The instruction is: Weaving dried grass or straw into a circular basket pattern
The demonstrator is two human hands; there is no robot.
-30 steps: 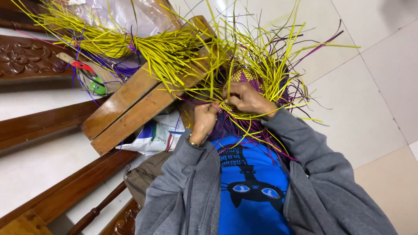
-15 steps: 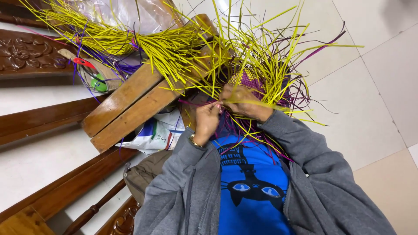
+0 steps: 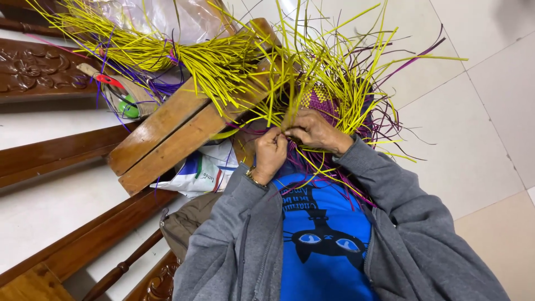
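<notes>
A half-woven piece of yellow and purple strips [image 3: 322, 99] sits in front of my chest, loose strip ends fanning out all around it. My left hand [image 3: 270, 154], a bracelet at the wrist, pinches strips at the near edge of the weave. My right hand [image 3: 314, 130] lies just right of it, fingers closed on strips at the same spot. The two hands touch. I wear a grey zip jacket [image 3: 239, 239] over a blue shirt with a cat picture [image 3: 326, 234].
A wooden bench [image 3: 178, 136] slants across the left and carries a bundle of yellow strips [image 3: 167, 53] and a clear plastic bag [image 3: 167, 19]. Red-handled scissors [image 3: 106, 79] and a green object [image 3: 129, 107] lie by it. A printed sack [image 3: 198, 174] lies below. Carved wooden furniture [image 3: 33, 75] stands left; tiled floor [image 3: 473, 139] lies right.
Both hands stay on the weave. The left hand has edged up to meet the right, and the strips between them have shifted slightly.
</notes>
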